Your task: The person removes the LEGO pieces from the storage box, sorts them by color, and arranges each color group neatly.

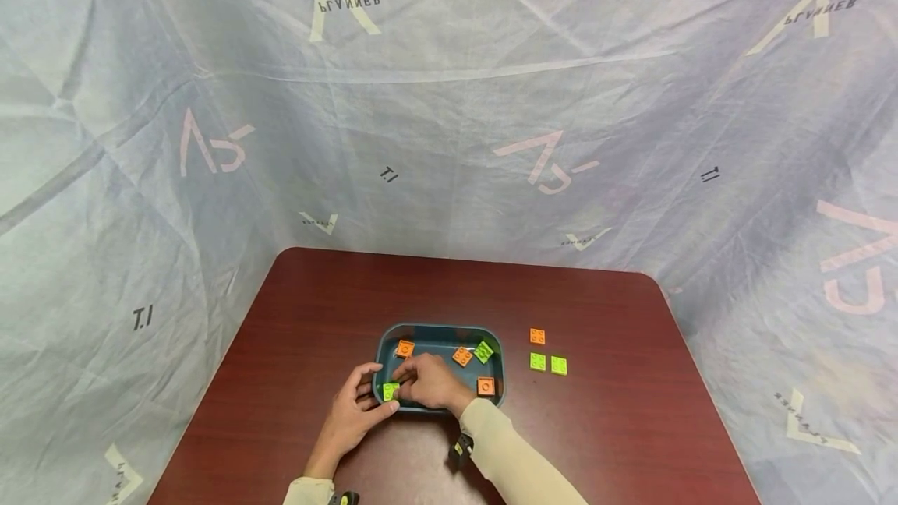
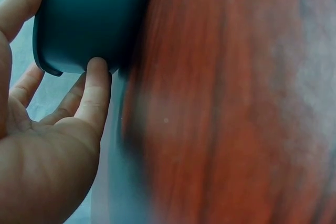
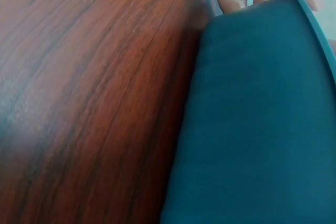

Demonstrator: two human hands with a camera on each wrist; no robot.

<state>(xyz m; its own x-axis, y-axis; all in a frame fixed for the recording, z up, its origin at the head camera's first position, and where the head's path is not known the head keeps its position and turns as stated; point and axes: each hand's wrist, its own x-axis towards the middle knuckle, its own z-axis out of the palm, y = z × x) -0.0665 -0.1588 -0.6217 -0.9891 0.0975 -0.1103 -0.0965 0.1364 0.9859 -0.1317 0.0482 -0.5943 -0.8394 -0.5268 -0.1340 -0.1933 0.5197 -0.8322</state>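
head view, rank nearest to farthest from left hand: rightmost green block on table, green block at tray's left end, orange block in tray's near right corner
From the left hand:
1. Green block, at the left end of the tray
2. Orange block, in its near right corner
3. Rightmost green block, on the table

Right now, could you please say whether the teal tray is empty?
Not empty: the head view shows orange bricks and green bricks inside the tray.

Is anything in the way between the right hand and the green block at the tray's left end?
Nothing visible is: the right hand is inside the tray, right by that green block, with no other block between them.
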